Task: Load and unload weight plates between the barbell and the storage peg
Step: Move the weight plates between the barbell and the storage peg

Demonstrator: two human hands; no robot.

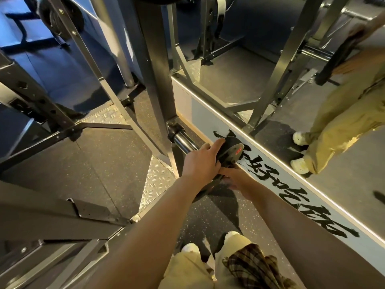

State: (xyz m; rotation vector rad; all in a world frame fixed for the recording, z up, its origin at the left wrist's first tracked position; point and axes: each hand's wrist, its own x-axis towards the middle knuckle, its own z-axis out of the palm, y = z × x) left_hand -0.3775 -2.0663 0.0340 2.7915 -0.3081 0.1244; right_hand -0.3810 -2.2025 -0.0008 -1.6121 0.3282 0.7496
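A dark speckled rubber floor (104, 155) runs under a grey steel rack (154, 65) whose slanted posts are bolted to ribbed metal foot plates (155, 180). Along the right stands a wall mirror (270, 65) above a pale base strip (200, 115) painted with bold black brush lettering (291, 190). The mirror reflects the rack and a person's khaki trousers (341, 122) and pale shoes (300, 165). At the bottom edge, khaki trouser legs, white shoes (190, 248) and a plaid cloth (254, 268) show. Blue flooring (52, 65) lies at upper left.
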